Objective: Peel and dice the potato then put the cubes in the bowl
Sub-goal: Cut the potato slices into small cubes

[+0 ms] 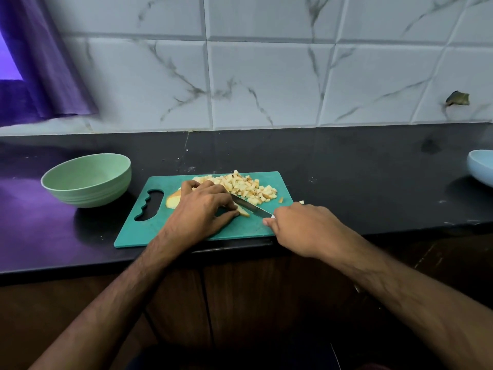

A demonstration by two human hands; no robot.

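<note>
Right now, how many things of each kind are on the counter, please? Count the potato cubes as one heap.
Bowls: 2, green bowl and blue bowl
Cutting boards: 1
Knives: 1
Heaps of potato cubes: 1
Uncut potato pieces: 1
Total: 6

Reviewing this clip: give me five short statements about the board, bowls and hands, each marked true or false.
1. The green bowl already holds cubes. False: it looks empty; the potato cubes are piled on the cutting board.
2. The right hand holds the knife. True.
3. The left hand rests on the counter. False: it holds down potato pieces on the board.
4. The green bowl stands left of the board. True.
5. A blue bowl sits at the right edge. True.
</note>
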